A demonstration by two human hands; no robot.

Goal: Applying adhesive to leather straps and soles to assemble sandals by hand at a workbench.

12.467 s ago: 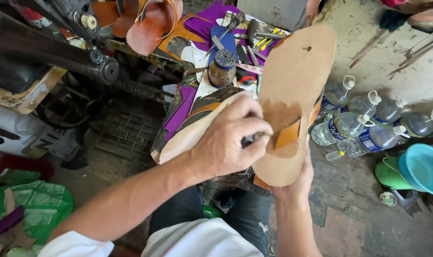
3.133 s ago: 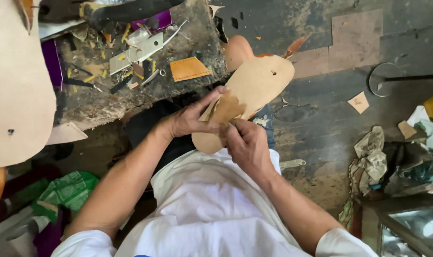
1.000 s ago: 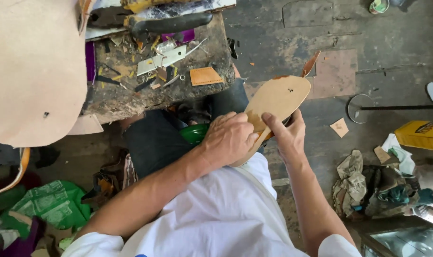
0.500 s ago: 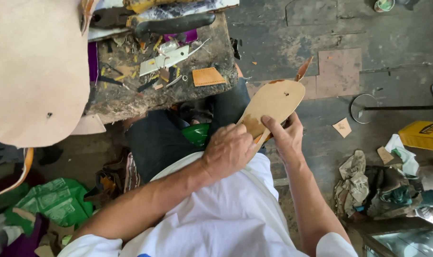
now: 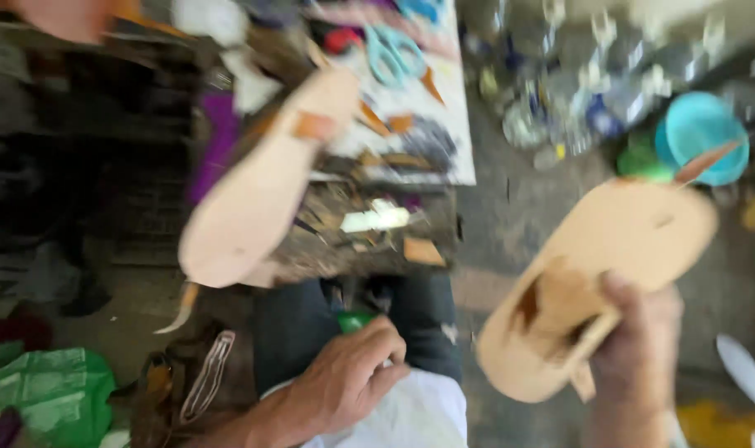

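One tan sandal sole [image 5: 610, 265], right hand [image 5: 639, 348].

A small shoemaking workshop, seen blurred from above. A cluttered workbench [image 5: 394, 191] carries leather scraps, scissors [image 5: 394, 51] and a tan sandal sole [image 5: 261, 191]. Plastic bottles [image 5: 576, 91] and a green bag [image 5: 53, 390] crowd the bare concrete floor [image 5: 510, 216].

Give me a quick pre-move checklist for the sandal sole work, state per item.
1. Right hand grips the tan sole: ok.
2. Left hand free, resting at the lap: ok.
3. Second sole lying on the workbench: ok.
4. Scissors on the bench, away from both hands: ok.
5. Strap seated in the held sole: cannot tell, blurred.
6. Sharp view: not ok.
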